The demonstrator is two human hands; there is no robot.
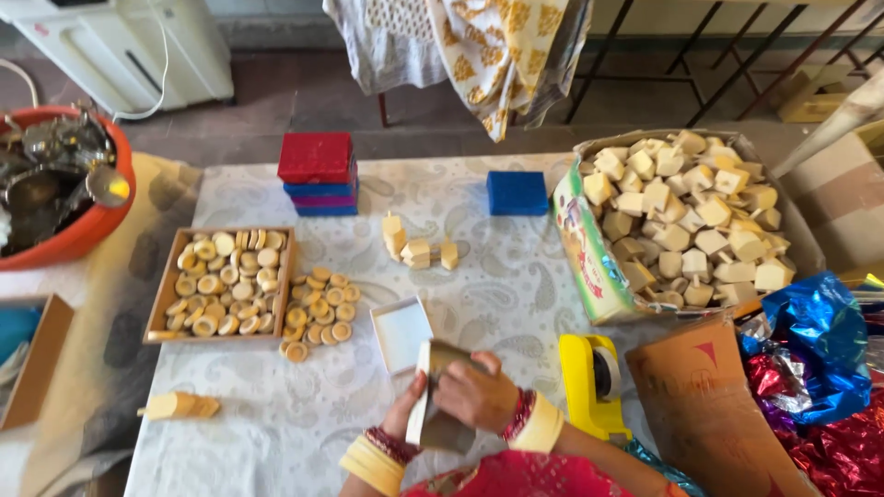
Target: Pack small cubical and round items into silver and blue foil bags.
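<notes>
1. Both hands, left hand (402,414) and right hand (474,393), clasp a small cardboard box (440,396) at the table's near edge
2. An open white box (401,332) lies just beyond
3. A yellow tape dispenser (589,387) stands beside the right wrist

- Fingers of both hands, left hand (402,419) and right hand (474,394), closed round a small box (433,405).
- Just beyond fingertips: open white box (401,331), blocks the straight path forward.
- Right of fingers, near: yellow tape dispenser (589,382); past it a cardboard flap (709,405).
- Left of fingers: bare cloth (267,414), passable up to the loose discs (318,313) and tray (221,283).
- Farther ahead: open cloth between white box and wooden blocks (419,247).
</notes>
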